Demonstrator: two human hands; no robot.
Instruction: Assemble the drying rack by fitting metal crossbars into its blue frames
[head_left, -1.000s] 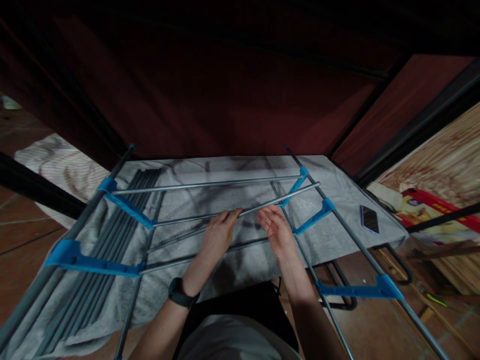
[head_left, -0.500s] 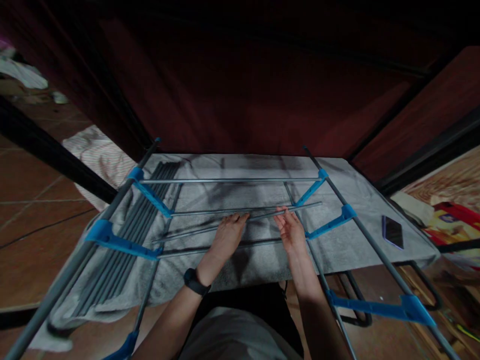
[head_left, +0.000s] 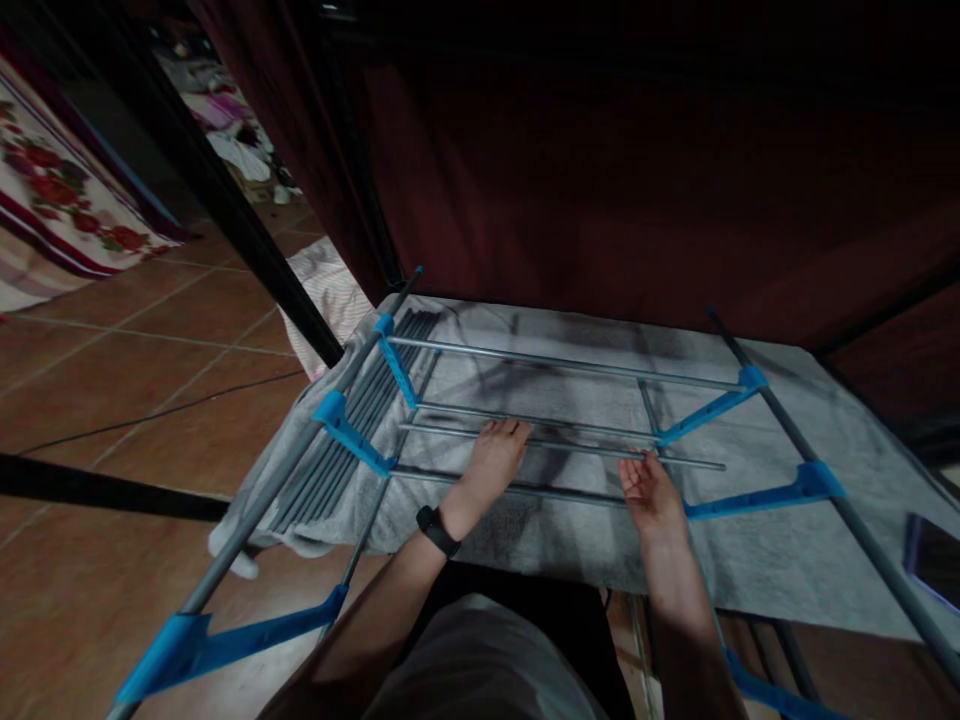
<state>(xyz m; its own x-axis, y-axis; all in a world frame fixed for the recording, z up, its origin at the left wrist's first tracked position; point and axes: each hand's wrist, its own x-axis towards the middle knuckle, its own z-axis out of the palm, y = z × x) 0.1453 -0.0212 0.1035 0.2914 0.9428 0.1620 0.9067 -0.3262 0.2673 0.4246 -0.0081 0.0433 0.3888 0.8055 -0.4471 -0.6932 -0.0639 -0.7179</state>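
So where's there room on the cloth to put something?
Bare cloth shows right, between the long pole and phone, and behind, between the far rod and red panel. Crowded: left, under the bundled rods, and middle, around the left hand, right hand and loose rod.

The loose rod (head_left: 581, 448), aslant 1 second ago, now runs nearly parallel to the surface (head_left: 795, 570)'s far edge, its right end nearer the near edge.

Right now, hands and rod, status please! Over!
Left hand gripping loose grey rod. Right hand palm-up at same rod. Blue brackets near both rod ends.
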